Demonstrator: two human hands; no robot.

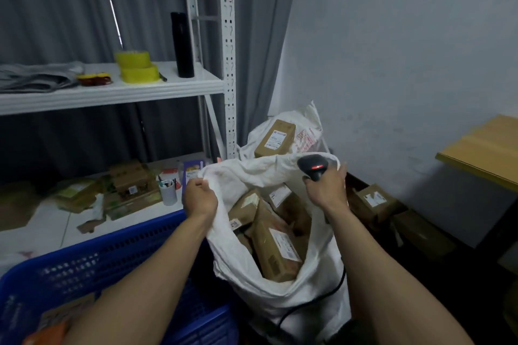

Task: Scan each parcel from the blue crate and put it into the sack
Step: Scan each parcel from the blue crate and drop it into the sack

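the left hand (pixel 199 199) is holding up the near-left rim of the white sack (pixel 280 297), its grip clamped on the cloth so that the mouth is gaping. the right hand (pixel 326 189) is holding the black scanner (pixel 314 166), grip curled tight round the handle, a red light glowing on the head just at the sack's far rim; whether it is also catching the cloth cannot be told. brown parcels (pixel 277 252) are lying piled inside the sack, labels showing. the blue crate (pixel 117 266) is standing just left of the sack, under the left forearm. a black cable (pixel 308 305) is trailing down the sack's front. behind, a second sack (pixel 308 126) is leaning by the wall, and yellow tape rolls (pixel 134 64) are sitting on the white shelf (pixel 112 89).
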